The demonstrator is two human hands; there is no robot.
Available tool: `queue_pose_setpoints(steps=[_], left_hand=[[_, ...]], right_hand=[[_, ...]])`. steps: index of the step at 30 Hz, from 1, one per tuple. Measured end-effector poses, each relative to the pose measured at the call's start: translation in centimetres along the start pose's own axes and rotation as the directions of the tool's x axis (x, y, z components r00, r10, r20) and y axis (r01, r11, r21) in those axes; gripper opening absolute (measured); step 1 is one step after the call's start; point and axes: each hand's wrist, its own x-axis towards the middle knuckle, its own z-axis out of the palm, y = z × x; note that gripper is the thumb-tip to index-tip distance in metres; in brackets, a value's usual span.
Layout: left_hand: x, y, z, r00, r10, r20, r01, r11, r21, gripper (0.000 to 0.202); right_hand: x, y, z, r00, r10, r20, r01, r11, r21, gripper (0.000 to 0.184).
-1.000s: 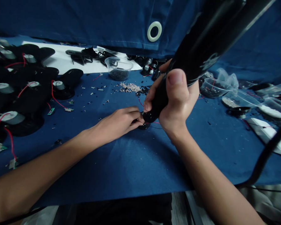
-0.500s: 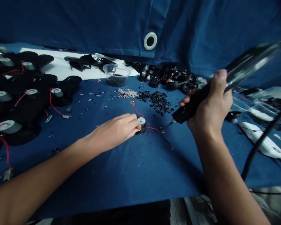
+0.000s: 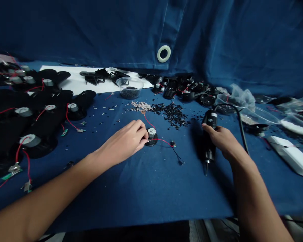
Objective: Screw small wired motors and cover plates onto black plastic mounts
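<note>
At centre frame, the left hand (image 3: 125, 141)'s fingers (image 3: 141, 134) pinch narrowly on a small round black disc (image 3: 151, 141) with thin red leads (image 3: 161, 139), likely light and best held by its rim, while the right hand (image 3: 221, 139) grips a corded rotary tool (image 3: 209, 141) tip-down above the blue-covered counter (image 3: 141, 191).

The left hand (image 3: 123, 139) partly hides the round black disc (image 3: 151, 144).

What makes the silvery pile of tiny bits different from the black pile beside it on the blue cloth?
The silvery pile is pale and glinting, while the black pile is dark and matte. The silvery pile's bits look tiny and grainy; the black pile's are longer slivers. The silvery pile is also smaller and tighter, while the black pile covers more cloth and scatters further. Both lie loose on the blue cloth, side by side, beyond the person's left hand.
</note>
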Motion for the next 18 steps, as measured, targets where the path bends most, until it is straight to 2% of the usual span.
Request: queue_pose_setpoints(steps=[3, 8, 14, 18], left_hand=[[0.0, 0.1, 0.1, 1.0, -0.011, 0.009, 0.011, 1.0, -0.019, 0.007], [0.1, 0.4, 0.0, 0.999, -0.03, 0.026, 0.031, 0.999, -0.036, 0.007], [0.0, 0.7, -0.1, 0.997, -0.063, 0.04, 0.065, 0.997, -0.035, 0.008], [0.2, 1.2, -1.3, 0.996, -0.089, 0.033, 0.089, 0.996, -0.01, 0.014]], right_hand=[[0.4, 0.2, 0.0, 0.988, 0.138, 0.068, -0.132, 0.987, -0.094, 0.06], [0.1, -0.1, -0.1, 0.987, 0.125, 0.099, -0.106, 0.979, -0.177, 0.064], [-0.6, -0.3, -0.2, 0.987, 0.115, 0.111, -0.091, 0.976, -0.196, 0.068], [-0.8, -0.4, -0.5, 0.986, 0.127, 0.108, -0.105, 0.976, -0.192, 0.069]])
